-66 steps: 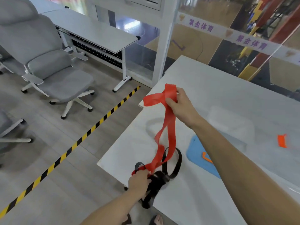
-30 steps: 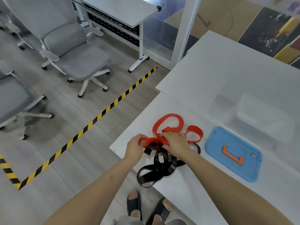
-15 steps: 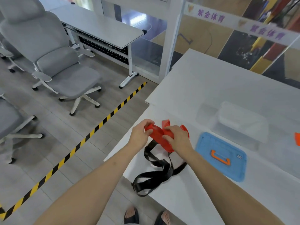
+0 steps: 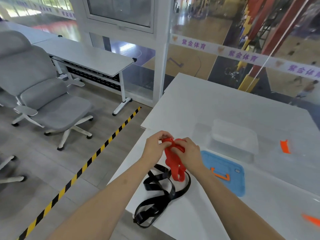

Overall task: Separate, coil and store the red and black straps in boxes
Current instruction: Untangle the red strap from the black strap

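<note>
both hands, left hand [image 4: 154, 146] and right hand [image 4: 187, 153], pinch the red strap [image 4: 173, 161] at frame centre, above the white table [image 4: 225, 104]. the black strap [image 4: 159, 193] lies tangled below, one loop overhanging the table's near-left edge. bare tabletop spreads toward the upper right, past the clear box [image 4: 232, 137] and blue lid [image 4: 225, 170].

— What stands off to the left?
— A grey office chair [image 4: 52, 104] on white castors, on the grey plank floor [image 4: 34, 184]. Part of a second chair [image 4: 7, 170] shows at the left edge.
— And behind it?
— A long white folding desk [image 4: 86, 56] on white legs. Yellow-and-black striped tape [image 4: 97, 151] runs diagonally over the floor, from near the desk's foot toward the bottom-left corner.
— The work surface?
— A white table [image 4: 216, 104], its far edge near a glass wall [image 4: 190, 71] (a pale band with purple characters [image 4: 242, 57] crosses it). Beyond the glass lies a wooden sports court [image 4: 204, 28].
</note>
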Available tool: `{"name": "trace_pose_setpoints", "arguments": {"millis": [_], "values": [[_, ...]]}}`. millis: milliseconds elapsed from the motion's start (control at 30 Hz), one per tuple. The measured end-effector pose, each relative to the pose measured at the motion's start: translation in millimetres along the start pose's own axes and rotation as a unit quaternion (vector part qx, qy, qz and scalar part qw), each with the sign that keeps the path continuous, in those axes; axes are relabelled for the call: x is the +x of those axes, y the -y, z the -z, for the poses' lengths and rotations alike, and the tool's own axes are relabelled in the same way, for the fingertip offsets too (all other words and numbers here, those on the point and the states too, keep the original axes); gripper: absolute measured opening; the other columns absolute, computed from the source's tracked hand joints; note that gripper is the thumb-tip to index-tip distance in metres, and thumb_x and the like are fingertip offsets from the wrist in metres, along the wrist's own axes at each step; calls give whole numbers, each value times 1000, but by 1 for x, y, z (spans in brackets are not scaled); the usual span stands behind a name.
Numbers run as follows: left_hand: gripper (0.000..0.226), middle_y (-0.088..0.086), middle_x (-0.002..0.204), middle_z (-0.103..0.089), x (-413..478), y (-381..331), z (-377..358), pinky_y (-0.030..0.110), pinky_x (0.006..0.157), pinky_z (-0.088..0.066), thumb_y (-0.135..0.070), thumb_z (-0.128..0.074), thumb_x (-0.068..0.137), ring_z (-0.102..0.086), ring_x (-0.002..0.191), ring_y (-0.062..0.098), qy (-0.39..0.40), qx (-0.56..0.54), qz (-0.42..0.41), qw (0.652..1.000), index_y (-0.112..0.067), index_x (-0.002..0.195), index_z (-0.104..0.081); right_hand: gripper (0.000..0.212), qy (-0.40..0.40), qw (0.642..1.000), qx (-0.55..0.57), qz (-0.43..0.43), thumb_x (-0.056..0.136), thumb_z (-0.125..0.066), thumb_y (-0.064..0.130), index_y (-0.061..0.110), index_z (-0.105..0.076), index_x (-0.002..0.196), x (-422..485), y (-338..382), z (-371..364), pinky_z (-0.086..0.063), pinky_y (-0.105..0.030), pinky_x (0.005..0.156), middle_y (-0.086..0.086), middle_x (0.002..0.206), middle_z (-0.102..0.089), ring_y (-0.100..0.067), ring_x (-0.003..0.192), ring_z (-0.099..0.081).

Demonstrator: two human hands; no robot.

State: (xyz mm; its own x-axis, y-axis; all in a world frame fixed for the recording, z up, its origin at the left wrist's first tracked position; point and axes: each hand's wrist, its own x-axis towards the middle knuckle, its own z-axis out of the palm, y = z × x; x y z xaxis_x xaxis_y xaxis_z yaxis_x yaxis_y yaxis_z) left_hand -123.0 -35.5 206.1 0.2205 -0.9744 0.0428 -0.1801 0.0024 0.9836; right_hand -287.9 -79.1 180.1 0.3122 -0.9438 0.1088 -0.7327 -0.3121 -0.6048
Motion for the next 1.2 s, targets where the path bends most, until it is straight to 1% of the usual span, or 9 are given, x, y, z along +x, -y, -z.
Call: {"name": "trace_pose_setpoints", "arguments": {"millis": [133, 233, 400, 500, 700, 833, 933, 1067, 1200], "values": [[27, -11, 104, -77, -1, -15, -8, 14, 91, -53, 2, -73, 88, -67, 106, -2, 28, -13, -20, 999, -19, 104, -76, 18, -29, 1000, 6, -1, 97, -69, 39, 31, -77, 111, -7, 4, 24, -49, -46, 96, 10, 109, -64, -16, 103, -65], [30, -14, 118, -73, -4, -18, -15, 22, 100, -54, -11, -75, 93, -64, 116, 0, 63, -28, -39, 997, -26, 119, -72, 17, -59, 997, 44, -22, 98, -70, 33, 26, -78, 112, -23, 2, 51, -54, -39, 91, 9, 107, -61, -16, 100, -65], [24, -13, 129, -66, -9, 0, -29, 6, 87, -48, -19, -63, 103, -60, 117, -3, 48, -1, -13, 999, -30, 125, -65, 10, -107, 987, 87, -86, 97, -71, 30, 23, -74, 104, -65, -10, 98, -51, -28, 86, 9, 106, -58, -13, 98, -64], [27, -15, 131, -65, -22, 25, -54, 6, 87, -44, -17, -59, 104, -59, 116, -3, 112, 37, 13, 993, -33, 126, -62, 10, -117, 985, 66, -109, 98, -71, 25, 19, -74, 105, -96, -24, 117, -44, -15, 85, 8, 106, -57, -9, 98, -63], [29, -5, 126, -66, -59, 70, -110, 34, 105, -51, -13, -60, 101, -64, 111, 13, 228, 125, 72, 963, -26, 126, -63, 14, -130, 982, -84, -106, 91, -75, 26, 13, -70, 88, -154, -72, 128, -50, -34, 83, 2, 95, -57, -21, 92, -59], [23, -5, 111, -67, -81, 82, -132, 31, 90, -56, -20, -57, 102, -67, 98, 13, 252, 154, 97, 951, -33, 120, -58, 22, -135, 974, -176, -53, 82, -67, 38, 18, -63, 73, -180, -100, 132, -50, -38, 70, 0, 85, -62, -27, 77, -57], [25, -2, 117, -65, -93, 93, -143, 19, 75, -50, -22, -54, 104, -65, 102, 16, 268, 188, 125, 936, -24, 129, -59, 20, -98, 970, -216, -53, 79, -77, 32, 20, -63, 75, -188, -126, 114, -47, -35, 68, 2, 87, -60, -24, 77, -55], [30, -1, 122, -64, -112, 109, -154, 29, 89, -54, -19, -53, 102, -62, 106, 16, 273, 238, 157, 919, -21, 132, -59, 15, 47, 964, -249, -77, 79, -75, 36, 21, -73, 84, -200, -168, 66, -54, -39, 76, 2, 101, -67, -26, 94, -65], [31, -2, 117, -64, -131, 122, -157, 37, 94, -56, -20, -52, 100, -64, 105, 17, 258, 286, 179, 905, -25, 130, -57, 28, 165, 940, -279, -108, 86, -67, 42, 19, -76, 100, -219, -193, 23, -54, -44, 81, -2, 106, -69, -29, 98, -67]]}}
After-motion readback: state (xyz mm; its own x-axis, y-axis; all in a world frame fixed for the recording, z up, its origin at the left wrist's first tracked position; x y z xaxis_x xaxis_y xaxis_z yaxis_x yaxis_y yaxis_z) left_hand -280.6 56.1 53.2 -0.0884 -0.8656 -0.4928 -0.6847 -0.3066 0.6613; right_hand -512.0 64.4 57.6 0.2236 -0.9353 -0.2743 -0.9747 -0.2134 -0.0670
